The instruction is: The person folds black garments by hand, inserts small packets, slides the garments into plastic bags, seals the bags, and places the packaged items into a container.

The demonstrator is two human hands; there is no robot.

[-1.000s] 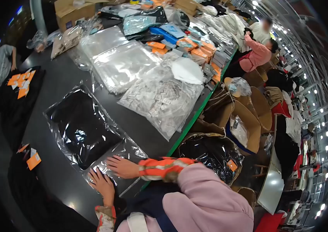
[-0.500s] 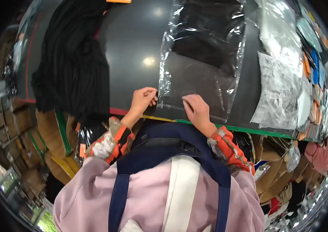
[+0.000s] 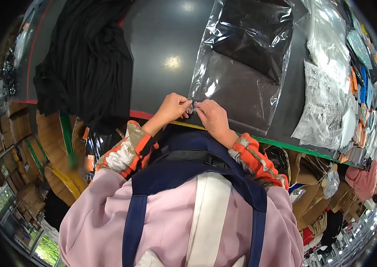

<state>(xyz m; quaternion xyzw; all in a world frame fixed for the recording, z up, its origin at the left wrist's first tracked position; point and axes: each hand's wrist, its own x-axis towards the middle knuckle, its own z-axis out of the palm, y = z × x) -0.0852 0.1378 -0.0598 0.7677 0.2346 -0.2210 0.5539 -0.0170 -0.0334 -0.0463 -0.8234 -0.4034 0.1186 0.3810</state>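
A clear plastic bag (image 3: 242, 91) lies flat on the dark table, with folded black cloth (image 3: 250, 44) inside its far part. My left hand (image 3: 174, 108) pinches the bag's near left corner between thumb and fingers. Right beside it, my right hand (image 3: 214, 116) is closed in a pinch on the same corner, fingertips almost touching those of the left. The bit of plastic between the fingertips is small and bunched. The bag's near right corner rests loose on the table.
A heap of black fabric (image 3: 86, 66) covers the table's left side and hangs over the edge. Clear plastic bags (image 3: 328, 40) and a crinkled whitish sheet (image 3: 322, 107) lie to the right. Cardboard boxes (image 3: 53, 138) stand below the table. A person in pink (image 3: 364, 180) is at far right.
My right hand has moved left to the bag's near left corner, and both hands now pinch there. The bag appears shifted slightly right in view and turned a little.
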